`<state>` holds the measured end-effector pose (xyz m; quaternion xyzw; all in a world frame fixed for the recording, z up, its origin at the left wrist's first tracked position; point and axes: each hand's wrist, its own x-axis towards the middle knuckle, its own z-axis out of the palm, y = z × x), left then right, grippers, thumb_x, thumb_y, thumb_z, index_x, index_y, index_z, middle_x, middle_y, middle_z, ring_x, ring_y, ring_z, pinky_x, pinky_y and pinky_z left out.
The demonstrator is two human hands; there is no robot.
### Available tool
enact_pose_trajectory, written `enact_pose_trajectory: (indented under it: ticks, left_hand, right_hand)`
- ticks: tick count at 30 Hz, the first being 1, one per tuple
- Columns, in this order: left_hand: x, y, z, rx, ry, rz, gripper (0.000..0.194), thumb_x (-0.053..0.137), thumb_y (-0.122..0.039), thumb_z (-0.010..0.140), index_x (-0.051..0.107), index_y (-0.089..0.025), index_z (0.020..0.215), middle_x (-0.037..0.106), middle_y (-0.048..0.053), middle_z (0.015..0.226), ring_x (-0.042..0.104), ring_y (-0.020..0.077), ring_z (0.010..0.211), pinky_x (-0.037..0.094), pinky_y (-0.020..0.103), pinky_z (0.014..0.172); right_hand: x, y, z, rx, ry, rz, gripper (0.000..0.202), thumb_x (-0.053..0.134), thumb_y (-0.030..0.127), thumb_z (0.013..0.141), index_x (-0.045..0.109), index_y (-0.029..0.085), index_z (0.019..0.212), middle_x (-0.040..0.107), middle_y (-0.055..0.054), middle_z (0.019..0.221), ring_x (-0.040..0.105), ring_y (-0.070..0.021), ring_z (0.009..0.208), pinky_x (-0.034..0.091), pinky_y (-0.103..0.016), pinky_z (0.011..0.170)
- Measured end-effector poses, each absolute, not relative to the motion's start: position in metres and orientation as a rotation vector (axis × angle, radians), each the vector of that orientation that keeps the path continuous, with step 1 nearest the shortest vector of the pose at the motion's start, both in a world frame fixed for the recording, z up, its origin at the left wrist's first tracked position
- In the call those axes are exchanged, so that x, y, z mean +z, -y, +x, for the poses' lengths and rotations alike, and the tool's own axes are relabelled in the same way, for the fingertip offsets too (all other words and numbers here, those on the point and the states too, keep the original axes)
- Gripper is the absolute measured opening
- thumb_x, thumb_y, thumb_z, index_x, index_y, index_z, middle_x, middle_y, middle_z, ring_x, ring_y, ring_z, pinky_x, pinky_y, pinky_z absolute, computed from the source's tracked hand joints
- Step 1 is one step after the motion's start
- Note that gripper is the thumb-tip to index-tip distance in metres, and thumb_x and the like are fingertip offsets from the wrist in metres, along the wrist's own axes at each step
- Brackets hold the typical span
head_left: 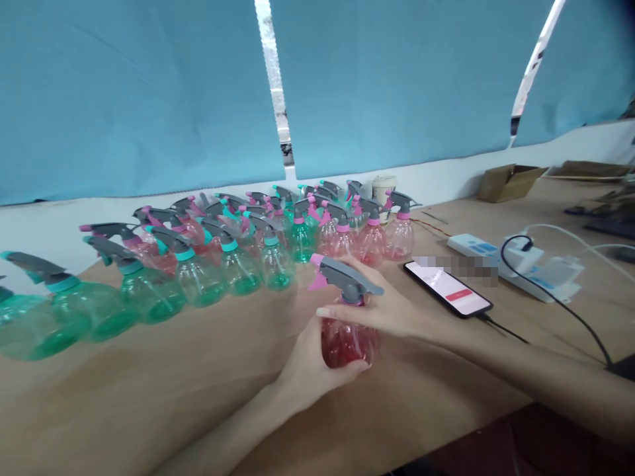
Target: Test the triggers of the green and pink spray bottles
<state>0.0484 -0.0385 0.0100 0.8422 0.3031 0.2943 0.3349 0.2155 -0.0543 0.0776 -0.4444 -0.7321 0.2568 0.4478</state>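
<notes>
A pink see-through spray bottle [347,344] with a grey and pink trigger head stands upright between my hands, near the table's front. My left hand [312,363] is wrapped round its lower body, thumb across the near side. Higher up, my right hand [381,304] grips the bottle just below its neck, with some of its fingers hidden behind it. Beyond my hands are rows of similar spray bottles; a green one [278,264] is among the nearest, and a pink one [371,241] stands behind the held bottle.
A phone [451,291] with a lit screen lies right of my hands, a cable attached. Farther right are a white power strip [516,264] with cords and an open cardboard box [510,184]. A lidded cup [383,192] stands by the wall behind the bottles.
</notes>
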Motion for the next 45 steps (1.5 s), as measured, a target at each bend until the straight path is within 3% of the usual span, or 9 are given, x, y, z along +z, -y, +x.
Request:
enact_pose_trajectory:
  ticks: [5,9,12,16,20,26,33,39,45]
  left_hand:
    - [0.010,0.036,0.054,0.730,-0.731,2.200,0.070,0.070,-0.030,0.068,0.033,-0.021,0.126,0.049,0.009,0.124,0.046,0.0269,0.114,0.039,0.044,0.094]
    - [0.011,0.028,0.052,0.686,-0.764,2.236,0.068,0.069,-0.032,0.068,0.034,-0.021,0.125,0.050,0.009,0.122,0.048,0.0275,0.112,0.042,0.044,0.090]
    - [0.012,0.020,0.044,0.626,-0.799,2.336,0.073,0.070,-0.038,0.067,0.032,-0.022,0.127,0.047,0.010,0.126,0.044,0.0295,0.115,0.038,0.046,0.093]
    - [0.009,0.010,0.030,0.545,-0.877,2.553,0.079,0.066,-0.043,0.070,0.025,-0.021,0.133,0.041,0.011,0.131,0.039,0.0294,0.120,0.033,0.048,0.097]
    - [0.004,0.005,0.019,0.464,-0.984,2.746,0.063,0.060,-0.038,0.074,0.033,-0.019,0.128,0.047,0.011,0.125,0.044,0.0291,0.114,0.036,0.047,0.094]
    - [-0.002,0.005,0.019,0.432,-1.028,2.850,0.049,0.053,-0.035,0.081,0.040,-0.017,0.124,0.047,0.010,0.125,0.040,0.0258,0.118,0.035,0.042,0.097]
    - [-0.002,0.007,0.022,0.453,-1.077,2.854,0.054,0.054,-0.033,0.079,0.036,-0.014,0.126,0.049,0.013,0.123,0.044,0.0263,0.115,0.037,0.042,0.094]
    - [-0.003,0.007,0.021,0.470,-1.061,2.817,0.056,0.053,-0.033,0.080,0.032,-0.017,0.129,0.048,0.012,0.124,0.044,0.0272,0.115,0.037,0.043,0.093]
    - [-0.003,0.008,0.021,0.474,-1.048,2.776,0.059,0.054,-0.033,0.080,0.029,-0.017,0.131,0.046,0.012,0.125,0.043,0.0266,0.115,0.038,0.042,0.093]
  right_hand:
    - [0.067,0.046,0.211,0.809,1.660,-0.939,0.033,0.057,0.023,0.072,0.044,0.024,0.102,0.049,0.003,0.082,0.048,-0.0087,0.064,0.042,-0.025,0.061]
    - [0.062,0.039,0.210,0.831,1.670,-0.918,0.043,0.046,0.004,0.063,0.044,0.026,0.101,0.038,0.009,0.062,0.033,-0.0057,0.049,0.032,-0.019,0.047]
    - [0.062,0.032,0.209,0.811,1.718,-0.947,0.047,0.044,0.005,0.061,0.045,0.026,0.104,0.029,0.010,0.055,0.027,-0.0068,0.047,0.028,-0.020,0.044]
    - [0.063,0.021,0.209,0.794,1.731,-0.957,0.040,0.045,0.007,0.061,0.046,0.025,0.096,0.030,0.009,0.055,0.027,-0.0076,0.049,0.027,-0.021,0.046]
    - [0.060,0.008,0.213,0.733,1.673,-0.987,0.036,0.046,0.009,0.061,0.047,0.026,0.092,0.031,0.009,0.057,0.028,-0.0079,0.051,0.027,-0.021,0.047]
    - [0.051,-0.010,0.219,0.660,1.587,-1.086,0.029,0.050,0.014,0.062,0.051,0.026,0.089,0.037,0.007,0.061,0.034,-0.0088,0.053,0.034,-0.021,0.050]
    - [0.046,-0.013,0.220,0.570,1.508,-1.231,0.030,0.053,0.016,0.061,0.057,0.026,0.089,0.052,0.004,0.070,0.046,-0.0114,0.058,0.041,-0.024,0.054]
    - [0.049,-0.012,0.221,0.687,1.550,-1.139,0.028,0.050,0.015,0.063,0.058,0.026,0.087,0.059,0.003,0.077,0.056,-0.0126,0.068,0.045,-0.024,0.062]
    - [0.056,-0.008,0.218,0.659,1.574,-1.112,0.029,0.050,0.014,0.062,0.055,0.027,0.088,0.060,0.004,0.077,0.057,-0.0128,0.065,0.044,-0.024,0.059]
